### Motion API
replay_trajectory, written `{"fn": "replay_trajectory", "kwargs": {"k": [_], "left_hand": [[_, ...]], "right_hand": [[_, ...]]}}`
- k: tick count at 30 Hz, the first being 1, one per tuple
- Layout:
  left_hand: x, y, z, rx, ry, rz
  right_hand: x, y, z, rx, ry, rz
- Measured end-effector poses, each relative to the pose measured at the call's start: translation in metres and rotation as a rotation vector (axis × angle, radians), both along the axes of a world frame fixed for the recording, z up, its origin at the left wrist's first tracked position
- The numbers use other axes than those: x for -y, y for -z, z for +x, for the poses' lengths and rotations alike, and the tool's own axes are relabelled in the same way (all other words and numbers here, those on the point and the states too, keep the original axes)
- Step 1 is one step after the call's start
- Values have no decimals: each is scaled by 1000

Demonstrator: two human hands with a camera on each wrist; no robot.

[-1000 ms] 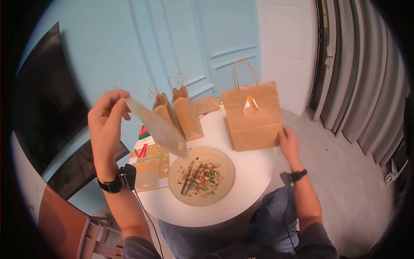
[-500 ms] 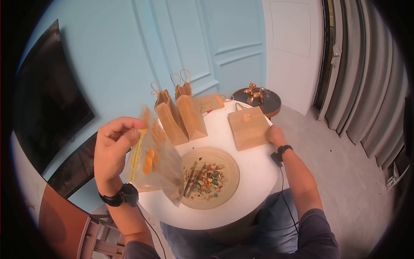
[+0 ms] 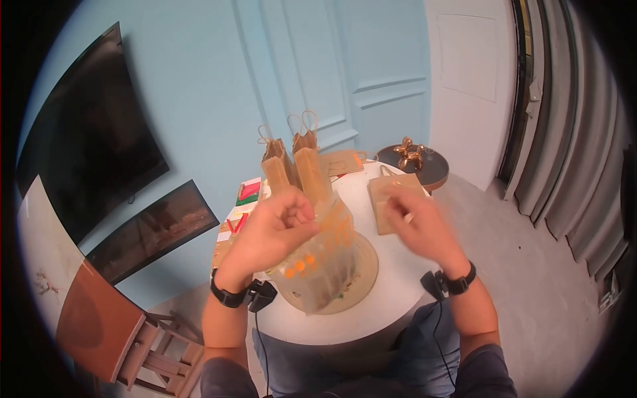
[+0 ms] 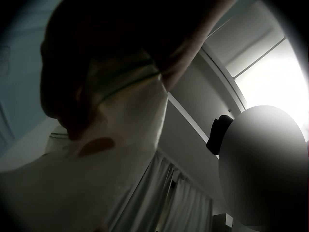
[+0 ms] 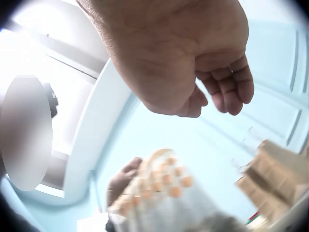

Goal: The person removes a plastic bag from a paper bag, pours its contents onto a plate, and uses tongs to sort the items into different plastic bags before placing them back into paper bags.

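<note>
My left hand (image 3: 272,229) pinches the top edge of a translucent zip bag (image 3: 325,272) marked with orange dots. The bag hangs over a round beige plate (image 3: 373,268) and hides most of the pebble-like pieces in it. In the left wrist view the bag's zip strip shows beside the dark hand (image 4: 67,72). My right hand (image 3: 424,229), blurred, is to the right of the bag and holds nothing; its fingers are loosely bent in the right wrist view. Just behind it on the table lies a brown paper bag (image 3: 383,222), partly covered by the hand.
Two upright brown paper bags (image 3: 312,176) stand at the back of the white round table (image 3: 398,285), a flat one (image 3: 342,161) beside them. Red and green items (image 3: 249,192) lie at the left. A dark side table (image 3: 434,171) carries a copper balloon-dog figure (image 3: 411,156).
My right hand has let go of the paper bag, which was lowered flat onto the table, and has moved left. My left hand has brought the zip bag right, over the plate.
</note>
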State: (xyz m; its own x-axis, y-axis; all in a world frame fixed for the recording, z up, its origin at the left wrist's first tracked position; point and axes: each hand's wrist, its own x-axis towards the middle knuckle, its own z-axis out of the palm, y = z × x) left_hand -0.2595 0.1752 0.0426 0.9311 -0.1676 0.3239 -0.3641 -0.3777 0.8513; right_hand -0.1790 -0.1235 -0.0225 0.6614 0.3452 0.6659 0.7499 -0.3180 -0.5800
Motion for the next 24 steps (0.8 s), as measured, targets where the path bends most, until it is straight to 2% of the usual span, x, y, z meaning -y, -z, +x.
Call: {"fn": "replay_trajectory", "kwargs": {"k": [2, 5, 8, 11, 14, 17, 20, 24], "left_hand": [[19, -2, -8, -42, -18, 101], [31, 6, -16, 34, 13, 270], [36, 14, -21, 107, 36, 309], [38, 19, -26, 104, 28, 286], [32, 18, -26, -155, 186, 110], [33, 21, -29, -239, 243, -15], [30, 20, -36, -158, 119, 77], [18, 9, -36, 58, -8, 361]], "right_hand": [[-10, -12, -31, -50, -262, 13], [-20, -27, -56, -89, -272, -182], [-23, -18, -60, -64, -228, -304], [-19, -14, -66, -22, -225, -293], [-11, -14, -71, 20, -251, -338], [-9, -10, -76, 96, -226, -328], [2, -14, -84, 61, -233, -431], [31, -11, -90, 90, -263, -355]]}}
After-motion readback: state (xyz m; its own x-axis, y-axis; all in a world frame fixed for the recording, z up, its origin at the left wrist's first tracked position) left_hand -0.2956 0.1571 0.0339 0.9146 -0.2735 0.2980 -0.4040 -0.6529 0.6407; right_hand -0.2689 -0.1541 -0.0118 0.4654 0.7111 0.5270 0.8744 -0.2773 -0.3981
